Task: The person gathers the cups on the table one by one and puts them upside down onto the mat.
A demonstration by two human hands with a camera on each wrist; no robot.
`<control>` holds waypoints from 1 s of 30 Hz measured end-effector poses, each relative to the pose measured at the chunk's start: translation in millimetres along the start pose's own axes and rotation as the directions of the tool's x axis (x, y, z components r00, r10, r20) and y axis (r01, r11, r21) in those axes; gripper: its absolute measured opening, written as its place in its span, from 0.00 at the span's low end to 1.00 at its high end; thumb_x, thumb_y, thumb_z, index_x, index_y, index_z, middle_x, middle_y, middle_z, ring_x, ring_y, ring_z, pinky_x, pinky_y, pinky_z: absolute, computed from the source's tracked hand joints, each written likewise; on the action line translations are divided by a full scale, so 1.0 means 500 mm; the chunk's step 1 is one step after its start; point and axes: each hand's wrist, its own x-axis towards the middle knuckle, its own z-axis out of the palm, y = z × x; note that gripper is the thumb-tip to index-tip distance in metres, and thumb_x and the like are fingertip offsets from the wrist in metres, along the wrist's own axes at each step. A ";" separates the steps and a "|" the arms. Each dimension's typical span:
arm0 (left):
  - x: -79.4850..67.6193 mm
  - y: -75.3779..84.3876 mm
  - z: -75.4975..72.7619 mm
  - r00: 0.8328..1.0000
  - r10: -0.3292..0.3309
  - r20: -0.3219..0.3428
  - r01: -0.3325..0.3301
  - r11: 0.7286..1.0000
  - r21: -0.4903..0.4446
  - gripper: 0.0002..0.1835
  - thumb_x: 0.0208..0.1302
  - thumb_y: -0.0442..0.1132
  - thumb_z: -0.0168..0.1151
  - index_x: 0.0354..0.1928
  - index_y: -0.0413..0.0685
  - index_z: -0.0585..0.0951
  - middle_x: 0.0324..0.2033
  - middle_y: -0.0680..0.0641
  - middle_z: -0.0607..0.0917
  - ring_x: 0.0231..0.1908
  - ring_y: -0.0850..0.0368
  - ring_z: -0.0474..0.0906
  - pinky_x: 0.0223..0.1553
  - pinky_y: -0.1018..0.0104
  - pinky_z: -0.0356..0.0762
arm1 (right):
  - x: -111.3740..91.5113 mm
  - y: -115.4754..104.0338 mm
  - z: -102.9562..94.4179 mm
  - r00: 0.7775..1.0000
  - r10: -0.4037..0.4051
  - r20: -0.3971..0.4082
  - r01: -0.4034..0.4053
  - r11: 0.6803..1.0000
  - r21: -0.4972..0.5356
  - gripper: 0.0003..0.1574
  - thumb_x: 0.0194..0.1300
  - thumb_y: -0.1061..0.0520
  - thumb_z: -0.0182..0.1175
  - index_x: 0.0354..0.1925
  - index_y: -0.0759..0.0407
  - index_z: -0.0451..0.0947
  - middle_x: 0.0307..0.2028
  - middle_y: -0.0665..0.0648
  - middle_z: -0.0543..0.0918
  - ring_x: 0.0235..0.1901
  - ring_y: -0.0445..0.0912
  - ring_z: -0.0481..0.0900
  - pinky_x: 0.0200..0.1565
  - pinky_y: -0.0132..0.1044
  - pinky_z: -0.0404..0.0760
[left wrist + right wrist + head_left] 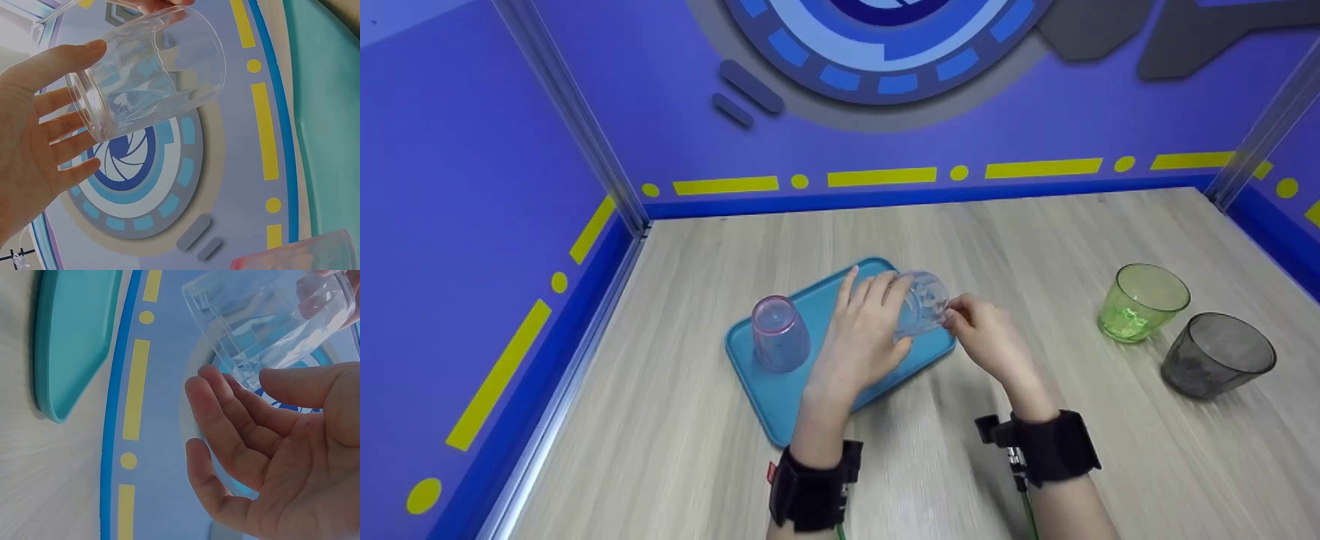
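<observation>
In the head view a clear glass (922, 304) is held tilted above the right part of a blue tray (795, 420). My left hand (861, 337) holds one end of it, the thumb on the near side and the fingers behind, as the left wrist view shows. At the other end, my right hand (986, 334) pinches the glass's edge between thumb and fingertips. A pink-tinged glass (781, 341) stands on the tray's left side, its narrow, pink-ringed end up.
To the right on the wooden table (1072, 480) stand a green glass (1144, 304) and a dark grey glass (1215, 360), both mouth up. Blue-purple panels (607, 97) wall in the back and sides.
</observation>
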 end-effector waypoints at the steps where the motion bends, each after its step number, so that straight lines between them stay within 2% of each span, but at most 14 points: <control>1: 0.000 0.000 0.000 1.000 -0.001 0.004 0.001 1.000 -0.001 0.34 0.46 0.47 0.70 0.57 0.47 0.72 0.52 0.46 0.76 0.54 0.52 0.71 0.66 0.52 0.52 | 0.000 0.000 0.001 1.000 0.000 0.000 0.000 1.000 0.000 0.16 0.67 0.58 0.47 0.46 0.67 0.74 0.35 0.60 0.82 0.35 0.50 0.80 0.38 0.43 0.77; 11: 0.001 0.002 -0.001 1.000 0.002 0.004 -0.002 1.000 -0.001 0.32 0.47 0.47 0.69 0.57 0.46 0.72 0.52 0.46 0.77 0.55 0.52 0.71 0.66 0.52 0.52 | 0.002 0.002 0.007 1.000 -0.020 -0.002 0.020 1.000 -0.024 0.15 0.66 0.59 0.47 0.44 0.67 0.75 0.33 0.59 0.82 0.34 0.51 0.80 0.36 0.44 0.77; 23: 0.002 0.003 0.001 1.000 0.015 -0.018 -0.015 1.000 0.004 0.30 0.48 0.45 0.68 0.56 0.48 0.73 0.51 0.47 0.77 0.54 0.52 0.72 0.65 0.51 0.54 | 0.004 0.004 0.017 1.000 0.005 0.013 -0.005 1.000 -0.015 0.16 0.68 0.59 0.45 0.47 0.67 0.74 0.33 0.59 0.82 0.34 0.50 0.80 0.37 0.43 0.77; 30: 0.002 0.002 0.002 0.999 0.024 -0.025 -0.024 1.000 -0.002 0.30 0.48 0.45 0.67 0.56 0.48 0.72 0.51 0.47 0.77 0.54 0.52 0.71 0.65 0.51 0.54 | 0.005 0.003 0.020 1.000 -0.010 0.007 0.010 1.000 -0.029 0.16 0.67 0.60 0.46 0.46 0.69 0.74 0.32 0.60 0.82 0.34 0.50 0.80 0.36 0.44 0.77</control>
